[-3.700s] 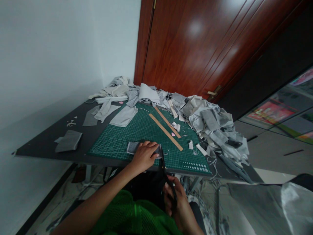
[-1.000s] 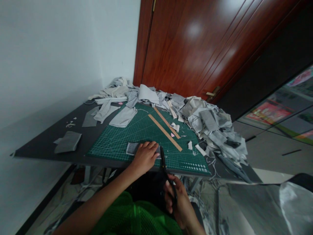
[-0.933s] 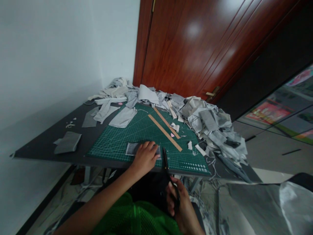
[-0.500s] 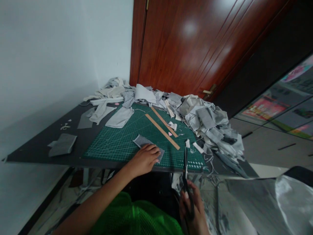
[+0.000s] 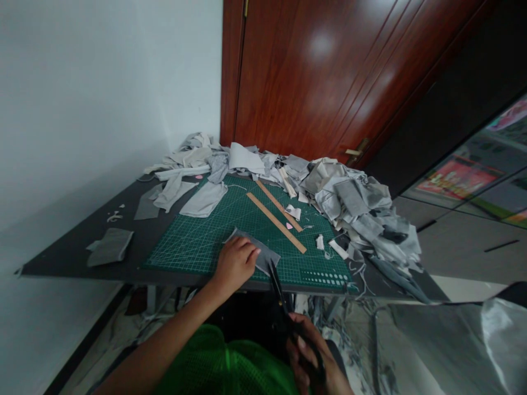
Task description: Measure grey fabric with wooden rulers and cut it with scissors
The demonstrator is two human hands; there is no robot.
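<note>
A small grey fabric piece (image 5: 268, 260) lies at a slant near the front edge of the green cutting mat (image 5: 185, 241). My left hand (image 5: 236, 262) is over its left part with curled fingers, gripping it; the fingertips are partly hidden. In my right hand (image 5: 310, 351) is a pair of black-handled scissors (image 5: 279, 291). The blades point up and away from me, and their tips reach the right part of the fabric piece. Whether they touch it I cannot tell.
Two wooden rulers (image 5: 276, 223) lie on the mat beside fabric scraps. A large heap of grey and white cloth (image 5: 349, 197) fills the table's back and right. Folded grey fabric (image 5: 111, 247) lies at the left. A wall and a brown door (image 5: 296, 82) stand behind.
My right hand has brought the scissors left, from beside the fabric piece to over its right part. My left hand has shifted left along the fabric, and its fingers are more curled.
</note>
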